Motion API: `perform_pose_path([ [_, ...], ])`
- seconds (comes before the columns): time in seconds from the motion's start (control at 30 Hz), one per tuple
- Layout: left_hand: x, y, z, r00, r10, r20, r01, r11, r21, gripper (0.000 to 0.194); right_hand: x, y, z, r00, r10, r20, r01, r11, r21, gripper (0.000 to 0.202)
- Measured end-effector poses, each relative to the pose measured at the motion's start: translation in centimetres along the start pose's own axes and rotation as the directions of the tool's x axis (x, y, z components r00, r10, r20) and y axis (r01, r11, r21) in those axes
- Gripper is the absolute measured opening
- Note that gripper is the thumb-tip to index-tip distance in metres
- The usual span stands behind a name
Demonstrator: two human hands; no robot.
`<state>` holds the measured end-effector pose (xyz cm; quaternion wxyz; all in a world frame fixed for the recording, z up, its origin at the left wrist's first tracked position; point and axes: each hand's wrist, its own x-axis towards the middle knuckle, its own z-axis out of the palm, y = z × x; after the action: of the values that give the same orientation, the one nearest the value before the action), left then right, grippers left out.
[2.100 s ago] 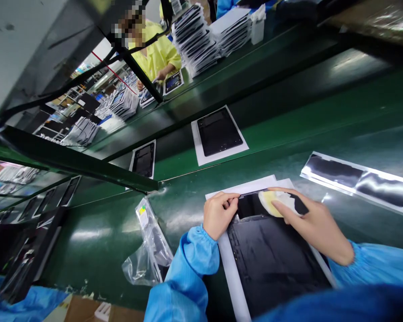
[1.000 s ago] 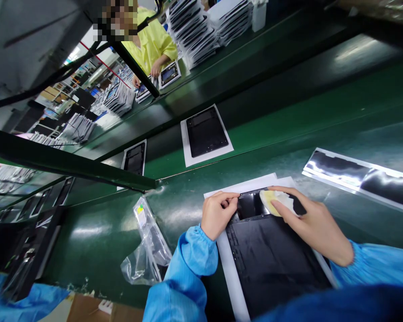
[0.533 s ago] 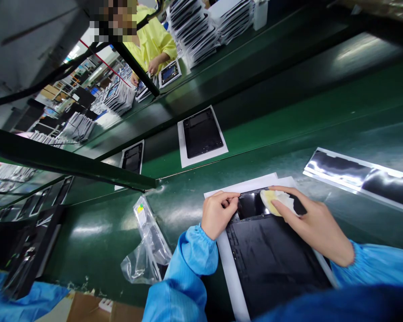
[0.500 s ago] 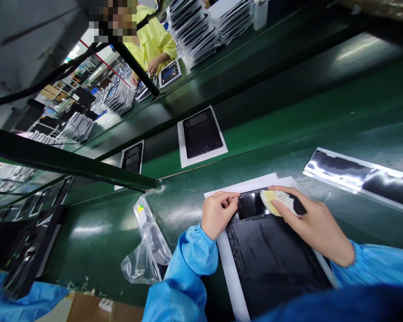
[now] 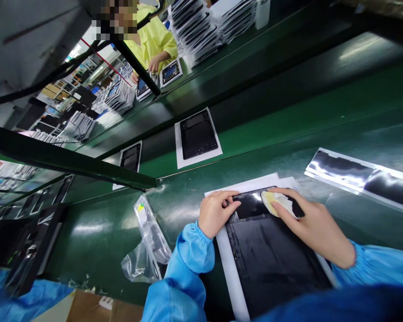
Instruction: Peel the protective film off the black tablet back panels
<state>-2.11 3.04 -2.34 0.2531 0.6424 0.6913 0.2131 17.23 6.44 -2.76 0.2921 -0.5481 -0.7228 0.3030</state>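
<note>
A black tablet housing [image 5: 278, 259] lies in front of me on white sheets [image 5: 233, 277], with a glossy black strip [image 5: 250, 205] across its top end. At its top left corner my left hand [image 5: 216, 212] is curled, thumb and forefinger gripping the edge. My right hand [image 5: 317, 228] pinches a folded white and yellowish wipe [image 5: 278, 203] and presses it on the right part of the strip. The wipe and fingers hide that part. Both arms are in blue sleeves.
Clear plastic bags [image 5: 151, 243] lie left of my arm. A sheet of glossy black strips [image 5: 362, 174] lies right. Beyond the ledge, a panel on white paper [image 5: 199, 136] sits on the green belt. A dark frame bar [image 5: 70, 158] crosses the left. A yellow-clad person works opposite beside stacked panels [image 5: 195, 31].
The panel on the belt has slid slightly left. My left hand has shifted a little left, its thumb and forefinger farther apart. The wipe stays at nearly the same spot.
</note>
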Motion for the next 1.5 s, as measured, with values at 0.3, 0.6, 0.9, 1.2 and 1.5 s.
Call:
perform_pose_path([
  [0.3,-0.14,-0.26,0.21,1.0,0.012,0.009,-0.012,0.998,0.057,0.016,0.0,-0.31,-0.11,1.0,0.01,-0.001,-0.01,1.0,-0.012,0.033],
  [0.6,-0.31,-0.22,0.42,1.0,0.025,0.003,-0.025,0.995,0.101,0.017,0.04,-0.44,-0.12,1.0,0.011,-0.008,-0.011,1.0,-0.01,0.034],
  [0.9,-0.4,-0.25,0.44,0.999,0.035,-0.017,-0.034,0.997,0.075,0.016,0.0,-0.44,-0.13,1.0,0.023,0.005,-0.023,0.999,-0.034,0.034],
  [1.2,-0.32,-0.34,0.55,1.0,0.016,-0.014,-0.015,0.998,0.064,0.017,-0.03,-0.45,-0.09,0.999,0.033,0.011,-0.032,0.999,-0.039,0.035],
  [1.5,-0.66,-0.1,0.72,0.993,0.114,-0.011,-0.109,0.965,0.239,0.021,-0.01,-0.53,-0.12,1.0,0.028,0.009,-0.028,0.999,-0.022,0.034],
])
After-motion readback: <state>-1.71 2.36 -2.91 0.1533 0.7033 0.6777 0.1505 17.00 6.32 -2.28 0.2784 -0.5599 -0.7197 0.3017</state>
